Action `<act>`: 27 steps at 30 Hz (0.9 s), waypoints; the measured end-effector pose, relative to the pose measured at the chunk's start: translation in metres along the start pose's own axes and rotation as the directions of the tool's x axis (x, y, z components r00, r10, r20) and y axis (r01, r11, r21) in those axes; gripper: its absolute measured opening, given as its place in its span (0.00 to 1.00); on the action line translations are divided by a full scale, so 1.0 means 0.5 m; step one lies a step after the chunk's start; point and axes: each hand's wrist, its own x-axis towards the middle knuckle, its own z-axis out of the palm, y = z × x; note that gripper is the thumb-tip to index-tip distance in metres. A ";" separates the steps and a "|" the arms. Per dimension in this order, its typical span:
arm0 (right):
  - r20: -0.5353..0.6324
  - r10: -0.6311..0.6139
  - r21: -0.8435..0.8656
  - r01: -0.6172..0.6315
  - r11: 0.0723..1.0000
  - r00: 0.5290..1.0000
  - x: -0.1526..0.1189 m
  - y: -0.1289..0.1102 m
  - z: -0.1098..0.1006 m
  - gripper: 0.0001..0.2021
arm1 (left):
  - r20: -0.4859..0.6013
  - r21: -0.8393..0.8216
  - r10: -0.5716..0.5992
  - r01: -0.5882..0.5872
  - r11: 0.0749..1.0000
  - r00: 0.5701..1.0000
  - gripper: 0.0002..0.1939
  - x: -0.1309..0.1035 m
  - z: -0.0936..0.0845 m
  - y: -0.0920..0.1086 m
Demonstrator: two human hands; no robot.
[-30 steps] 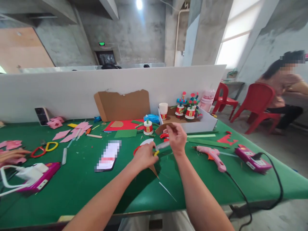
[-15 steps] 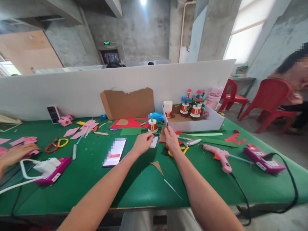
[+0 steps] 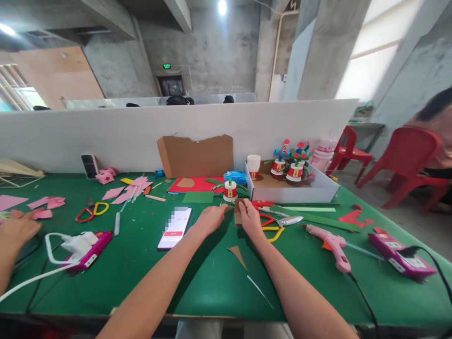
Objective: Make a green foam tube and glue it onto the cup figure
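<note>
My right hand [image 3: 249, 215] is closed on a small brown cardboard piece [image 3: 238, 213], held upright above the green table. To its left, my left hand [image 3: 212, 218] has thumb and fingers pinched together, with whatever they hold too small to make out. Just beyond both hands stands a red and white paper cup figure [image 3: 230, 191] with green coiled arms. Scissors [image 3: 282, 221] with red and yellow handles lie beside my right hand. Between my forearms rests a brown cardboard scrap [image 3: 238, 257] next to a thin white strip [image 3: 259, 291].
A white box [image 3: 293, 193] holds more cup figures at the back right. On the right lie a pink glue gun [image 3: 330, 245] and a purple power strip [image 3: 400, 256]. A phone [image 3: 174, 229] lies left of my hands. A co-worker's hand [image 3: 17, 230] is at far left.
The view has shifted, moving everything slightly right and down in the picture. The white piece under my left hand no longer shows. My right hand keeps its hold on the cardboard piece.
</note>
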 end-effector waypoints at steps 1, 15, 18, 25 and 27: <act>0.023 0.045 0.064 -0.046 0.997 0.999 -0.001 -0.001 0.001 0.13 | -0.028 -0.095 -0.065 0.062 0.994 0.997 0.08 -0.004 -0.012 -0.014; 0.191 0.260 0.588 -0.323 0.742 0.946 0.006 -0.002 0.006 0.18 | 0.176 -0.719 -0.555 0.491 0.492 0.813 0.07 0.033 -0.104 -0.098; 0.105 0.290 0.553 -0.298 0.778 0.951 0.011 0.004 0.002 0.17 | 0.302 -0.679 -0.477 0.538 0.501 0.825 0.08 0.003 -0.090 -0.089; 0.147 0.274 0.556 -0.308 0.772 0.950 0.004 0.005 0.002 0.18 | 0.272 -0.577 -0.535 0.580 0.575 0.800 0.06 0.000 -0.055 -0.067; 0.183 0.278 0.555 -0.332 0.763 0.943 0.003 0.006 0.004 0.17 | 0.063 -0.554 -0.557 0.493 0.671 0.828 0.07 0.002 -0.057 -0.064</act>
